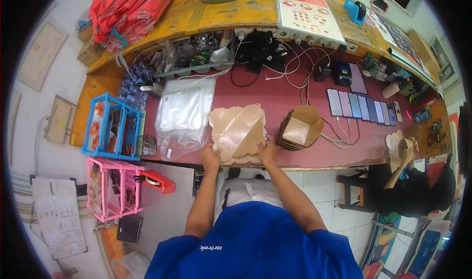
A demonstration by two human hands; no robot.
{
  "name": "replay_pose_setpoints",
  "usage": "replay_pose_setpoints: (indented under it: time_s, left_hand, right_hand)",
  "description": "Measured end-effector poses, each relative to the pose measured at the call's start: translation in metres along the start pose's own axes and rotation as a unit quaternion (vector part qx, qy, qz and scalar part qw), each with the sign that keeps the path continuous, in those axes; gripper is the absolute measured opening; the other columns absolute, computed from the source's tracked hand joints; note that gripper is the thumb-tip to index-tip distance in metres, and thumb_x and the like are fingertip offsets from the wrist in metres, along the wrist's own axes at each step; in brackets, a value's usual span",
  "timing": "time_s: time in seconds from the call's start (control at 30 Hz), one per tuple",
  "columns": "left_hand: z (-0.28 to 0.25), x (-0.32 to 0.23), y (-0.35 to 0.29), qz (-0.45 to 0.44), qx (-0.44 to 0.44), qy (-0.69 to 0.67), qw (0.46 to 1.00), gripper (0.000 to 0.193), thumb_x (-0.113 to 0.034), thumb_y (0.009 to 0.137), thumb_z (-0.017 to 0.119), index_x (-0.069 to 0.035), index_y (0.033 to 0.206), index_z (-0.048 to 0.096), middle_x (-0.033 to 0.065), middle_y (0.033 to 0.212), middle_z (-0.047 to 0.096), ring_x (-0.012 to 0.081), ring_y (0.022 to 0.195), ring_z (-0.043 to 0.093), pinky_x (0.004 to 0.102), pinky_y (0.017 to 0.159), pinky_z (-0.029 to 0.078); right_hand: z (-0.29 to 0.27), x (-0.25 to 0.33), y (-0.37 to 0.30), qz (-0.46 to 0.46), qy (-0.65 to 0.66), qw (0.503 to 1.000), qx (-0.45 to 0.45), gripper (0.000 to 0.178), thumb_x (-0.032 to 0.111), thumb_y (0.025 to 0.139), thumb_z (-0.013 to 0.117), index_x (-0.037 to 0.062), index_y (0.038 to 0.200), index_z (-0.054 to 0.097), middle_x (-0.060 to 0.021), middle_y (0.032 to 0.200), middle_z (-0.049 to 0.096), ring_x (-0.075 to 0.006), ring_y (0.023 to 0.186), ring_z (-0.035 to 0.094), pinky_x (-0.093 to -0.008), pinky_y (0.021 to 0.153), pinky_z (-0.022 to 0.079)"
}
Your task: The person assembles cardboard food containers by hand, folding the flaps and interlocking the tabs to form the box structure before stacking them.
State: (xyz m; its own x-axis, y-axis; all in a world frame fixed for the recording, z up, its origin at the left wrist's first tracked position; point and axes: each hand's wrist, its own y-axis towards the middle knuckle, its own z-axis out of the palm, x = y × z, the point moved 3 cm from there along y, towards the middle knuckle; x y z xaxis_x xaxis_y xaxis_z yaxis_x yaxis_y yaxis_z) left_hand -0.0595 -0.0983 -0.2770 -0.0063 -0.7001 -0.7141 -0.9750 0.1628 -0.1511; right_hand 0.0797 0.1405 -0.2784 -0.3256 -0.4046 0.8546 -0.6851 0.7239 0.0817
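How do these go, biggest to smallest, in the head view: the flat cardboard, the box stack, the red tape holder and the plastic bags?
1. Plastic bags
2. Flat cardboard
3. Box stack
4. Red tape holder

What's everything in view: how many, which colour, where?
Table: one, dark red, centre
Cardboard: flat stack, brown, table's front
Folded boxes: stack, brown, right of cardboard
Plastic bags: pile, clear, left of cardboard
Phones: row, mixed colours, table's right
Cables: several, black and white, table's back
Blue basket: one, blue, left end
Pink basket: one, pink, lower left
Tape dispenser: one, red, beside pink basket
Wrapped bundles: pile, red, upper left
Co-worker: one, black clothing, far right
Left hand: one, bare, cardboard's left edge
Right hand: one, bare, cardboard's right edge
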Motion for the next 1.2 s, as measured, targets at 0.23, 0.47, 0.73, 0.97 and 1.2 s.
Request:
replay_pose_setpoints:
  time_s: [0.23, 0.47, 0.73, 0.97, 1.2]
  left_hand:
    - [-0.002, -0.046, 0.007, 0.086, -0.014, 0.05, 0.995, 0.035, -0.012, 0.081, 0.08, -0.001, 0.109, 0.063, 0.0229, 0.106, 0.07, 0.0382, 0.101, 0.069, 0.0464, 0.082, 0.053]
    - [-0.029, -0.049, 0.01, -0.158, 0.287, -0.459, 0.826, 0.037, -0.015, 0.099, 0.064, 0.0, 0.132, 0.06, 0.0148, 0.122, 0.07, 0.026, 0.116, 0.068, 0.0402, 0.095, 0.056]
    - [-0.12, -0.122, -0.016, -0.017, 0.274, -0.487, 0.829, 0.044, -0.016, 0.104, 0.061, 0.005, 0.141, 0.053, 0.0172, 0.134, 0.065, 0.028, 0.123, 0.065, 0.0417, 0.104, 0.053]
    - [-0.138, -0.149, -0.043, 0.049, 0.387, -0.464, 0.796, 0.054, -0.008, 0.099, 0.067, 0.001, 0.148, 0.045, 0.0141, 0.138, 0.062, 0.0257, 0.123, 0.063, 0.0399, 0.103, 0.053]
    - [-0.153, -0.179, -0.054, 0.145, 0.226, -0.486, 0.832, 0.044, -0.008, 0.095, 0.07, 0.002, 0.136, 0.057, 0.0108, 0.13, 0.066, 0.0187, 0.119, 0.062, 0.0353, 0.101, 0.05]
  right_hand:
    - [-0.025, 0.039, 0.002, -0.038, -0.083, 0.994, -0.064, 0.03, 0.015, 0.086, 0.075, 0.0017, 0.109, 0.06, -0.0199, 0.095, 0.067, -0.0413, 0.089, 0.065, -0.0463, 0.079, 0.052]
    - [-0.032, 0.041, -0.022, 0.107, 0.284, 0.951, 0.065, 0.02, 0.005, 0.096, 0.065, 0.0057, 0.114, 0.055, -0.0105, 0.103, 0.066, -0.0211, 0.093, 0.065, -0.0345, 0.08, 0.051]
    - [-0.115, 0.129, -0.004, 0.008, 0.373, 0.917, 0.143, 0.05, 0.011, 0.098, 0.07, -0.001, 0.141, 0.047, -0.0181, 0.126, 0.064, -0.0212, 0.119, 0.064, -0.0331, 0.096, 0.054]
    - [-0.184, 0.196, 0.028, 0.017, 0.366, 0.92, 0.136, 0.057, 0.014, 0.102, 0.068, -0.0063, 0.149, 0.044, -0.0111, 0.13, 0.065, -0.0146, 0.114, 0.063, -0.0306, 0.095, 0.054]
    - [-0.2, 0.205, -0.01, -0.004, 0.36, 0.93, 0.078, 0.043, 0.015, 0.103, 0.066, -0.0038, 0.14, 0.057, -0.0077, 0.118, 0.07, -0.0108, 0.105, 0.064, -0.0283, 0.09, 0.054]
